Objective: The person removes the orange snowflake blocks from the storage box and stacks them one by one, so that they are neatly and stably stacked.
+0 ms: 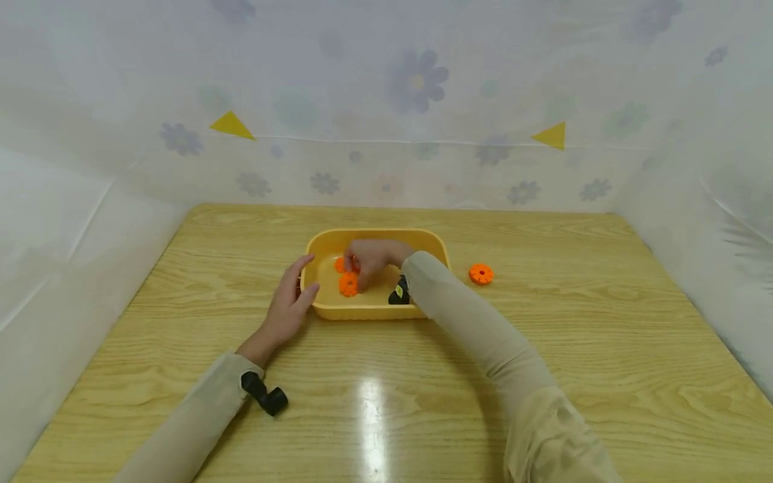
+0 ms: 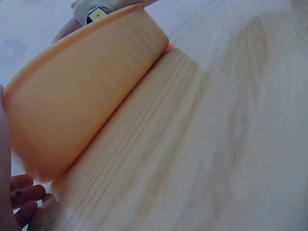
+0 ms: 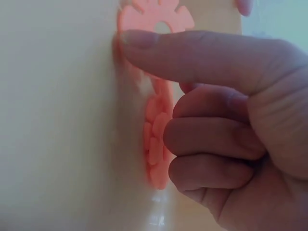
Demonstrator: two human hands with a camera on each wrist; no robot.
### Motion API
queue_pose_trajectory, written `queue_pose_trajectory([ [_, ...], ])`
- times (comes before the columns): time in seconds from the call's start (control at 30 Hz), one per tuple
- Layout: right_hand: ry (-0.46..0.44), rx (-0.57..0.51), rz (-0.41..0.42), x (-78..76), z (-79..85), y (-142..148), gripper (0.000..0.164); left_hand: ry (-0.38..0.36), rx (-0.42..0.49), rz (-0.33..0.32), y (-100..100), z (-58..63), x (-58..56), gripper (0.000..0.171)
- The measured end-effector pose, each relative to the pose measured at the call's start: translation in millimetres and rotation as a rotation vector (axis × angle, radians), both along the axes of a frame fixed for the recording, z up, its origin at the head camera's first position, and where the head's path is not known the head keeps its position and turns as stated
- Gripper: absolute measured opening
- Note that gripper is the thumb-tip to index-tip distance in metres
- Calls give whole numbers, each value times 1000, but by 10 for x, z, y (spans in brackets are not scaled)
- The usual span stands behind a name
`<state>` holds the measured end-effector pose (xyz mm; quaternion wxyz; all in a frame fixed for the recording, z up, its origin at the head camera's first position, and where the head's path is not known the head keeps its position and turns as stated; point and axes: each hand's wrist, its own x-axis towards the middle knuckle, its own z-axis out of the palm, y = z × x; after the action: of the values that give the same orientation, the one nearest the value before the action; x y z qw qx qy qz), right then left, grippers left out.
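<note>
A yellow plastic tub (image 1: 362, 312) stands on the table, with orange notched discs (image 1: 348, 284) lying inside at its left. My left hand (image 1: 286, 305) holds the tub's left end, thumb and forefinger at the rim; the left wrist view shows other fingers (image 2: 26, 195) curled by its lower corner. Inside the tub, my right hand (image 1: 371, 258) reaches down to the discs. In the right wrist view its thumb lies on a flower-shaped orange disc (image 3: 139, 19), pinching it, with the other fingers curled beside more orange pieces (image 3: 156, 144). The fingertips behind the disc are hidden.
To the right of the tub lies another orange disc (image 1: 481, 274) on the wooden table (image 1: 374, 376). A black wrist device (image 1: 266, 396) sits on my left cuff, and another (image 1: 400, 292) is partly hidden at the right cuff. A flowered white curtain (image 1: 386, 168) hangs behind.
</note>
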<state>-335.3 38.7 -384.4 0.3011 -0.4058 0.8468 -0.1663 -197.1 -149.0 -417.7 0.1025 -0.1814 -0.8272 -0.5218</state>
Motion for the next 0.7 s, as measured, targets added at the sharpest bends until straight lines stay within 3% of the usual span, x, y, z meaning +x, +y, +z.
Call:
queue_pose_trajectory([
  [0.37,-78,-65,6,-54,35,39,10,-12,-3,6,2,49,12,50],
  [0.7,-204,-57,-48,-50,73,93,20,-10,6,4,5,20,17,49],
])
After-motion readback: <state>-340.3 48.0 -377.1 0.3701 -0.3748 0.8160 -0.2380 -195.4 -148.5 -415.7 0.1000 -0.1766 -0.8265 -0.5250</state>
